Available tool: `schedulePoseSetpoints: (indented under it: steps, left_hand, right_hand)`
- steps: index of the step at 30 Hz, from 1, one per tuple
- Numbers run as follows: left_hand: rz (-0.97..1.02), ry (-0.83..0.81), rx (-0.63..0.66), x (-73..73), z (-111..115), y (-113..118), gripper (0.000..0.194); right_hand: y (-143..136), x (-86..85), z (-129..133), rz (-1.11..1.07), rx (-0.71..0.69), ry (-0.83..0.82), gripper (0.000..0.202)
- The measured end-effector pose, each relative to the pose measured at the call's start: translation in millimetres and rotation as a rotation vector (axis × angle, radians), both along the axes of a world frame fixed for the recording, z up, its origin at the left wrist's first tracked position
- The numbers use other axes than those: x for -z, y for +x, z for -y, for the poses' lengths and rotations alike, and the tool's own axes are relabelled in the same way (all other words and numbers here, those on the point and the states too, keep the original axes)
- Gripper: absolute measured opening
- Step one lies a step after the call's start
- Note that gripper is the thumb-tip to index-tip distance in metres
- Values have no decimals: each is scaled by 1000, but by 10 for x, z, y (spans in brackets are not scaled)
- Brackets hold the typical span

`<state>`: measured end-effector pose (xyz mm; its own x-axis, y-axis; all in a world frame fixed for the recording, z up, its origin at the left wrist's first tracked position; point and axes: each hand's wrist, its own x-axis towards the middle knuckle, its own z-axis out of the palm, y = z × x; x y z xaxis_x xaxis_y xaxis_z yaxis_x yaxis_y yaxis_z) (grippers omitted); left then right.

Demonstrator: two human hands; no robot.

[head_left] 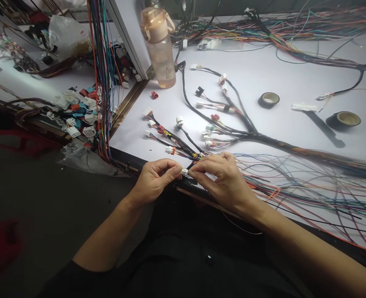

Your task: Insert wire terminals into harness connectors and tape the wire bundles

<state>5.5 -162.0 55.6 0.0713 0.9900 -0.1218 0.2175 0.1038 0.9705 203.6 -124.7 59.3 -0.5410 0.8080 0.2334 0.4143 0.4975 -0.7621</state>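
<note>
While the left hand point(153, 180) pinches a small white connector point(185, 171) between thumb and forefinger, the right hand point(232, 182) has its thumb and forefinger drawn together on the right end of that piece; whether a wire is also caught between those fingertips is too small to tell. The connector is just over the near edge of the white worktop point(282, 120), between the two hands.

Just beyond the fingers fans a short wire harness point(183, 142), its branches tipped with white and red plugs, among them a wide white multi-pin connector point(147, 111) at the far left. Farther back, a thick black-wrapped harness point(272, 142) runs in from the right and splits into several plugged branches; a black connector point(199, 91) ends one of them. Loose coloured wires point(309, 186) spread over the near right.

Toward the left lies a single red connector point(154, 95), with a translucent water bottle point(163, 58) standing beyond it. Two tape rolls, a smaller point(264, 101) and a larger point(333, 121), lie at right. On the left, a bundle of wires point(100, 82) hangs before a heap of mixed connectors point(74, 109).
</note>
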Motion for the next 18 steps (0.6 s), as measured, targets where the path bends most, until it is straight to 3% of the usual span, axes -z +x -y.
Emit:
schedulePoseSetpoints:
  steps: [4,11,18]
  left_hand:
    - [64,-31,-45,63,8,-8,20]
    - [65,-45,-88,80,-4,-7,22]
    - [102,-69,-127,152,2,-12,21]
  right_hand:
    - [54,35,-20,-15,7,39,5]
    - [6,48,-31,14,17,122,11]
    - [-60,104,-23,3,23,104,11]
